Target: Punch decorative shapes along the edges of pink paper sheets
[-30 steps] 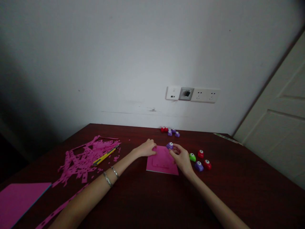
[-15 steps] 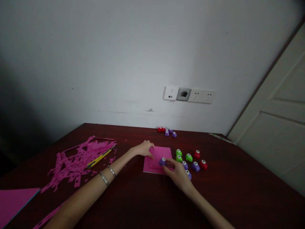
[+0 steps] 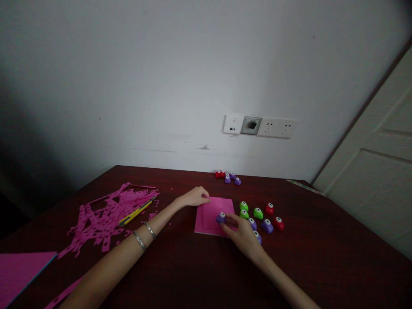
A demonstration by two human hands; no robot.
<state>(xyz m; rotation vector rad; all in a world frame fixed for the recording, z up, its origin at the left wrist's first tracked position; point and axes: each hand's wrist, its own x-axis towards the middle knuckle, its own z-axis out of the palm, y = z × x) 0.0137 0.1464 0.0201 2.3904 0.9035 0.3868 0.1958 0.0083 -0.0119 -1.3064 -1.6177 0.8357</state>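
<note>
Near L: pink stack (image 3: 22, 277), blue along one edge, laid on dk. red tabletop (image 3: 180, 274); perforated pink strip (image 3: 66, 292), partly hidden by L forearm. Silver bracelets (image 3: 140, 239), qty 2, worn on same forearm.

Ctr.: purple punch (image 3: 220, 218), qty 1, clamped betw. thumb & fingers of R hand (image 3: 240, 231), held at R side of sm. pink sheet (image 3: 212, 210); exact contact can't be told. Sheet laid on larger pink pad (image 3: 198, 224). L hand (image 3: 195, 196) placed at sheet's far L corner, fingertips bent down; whether clamped or only rested there can't be told.

Mid L: pink scraps (image 3: 104, 221), tangled pile; yellow cutter (image 3: 137, 212) laid on pile's R side. Mid R, beside R hand: purple punches (image 3: 267, 225), 3 pcs; green punches (image 3: 258, 213), 3 pcs; red punches (image 3: 278, 223), 2 pcs.

Far ctr., nr. wall (image 3: 161, 86): cluster of 5 more punches (image 3: 227, 179), 2 red, 3 purple. Far R: thin pale strip (image 3: 304, 186). Wall-mounted: socket plates (image 3: 277, 128).
</note>
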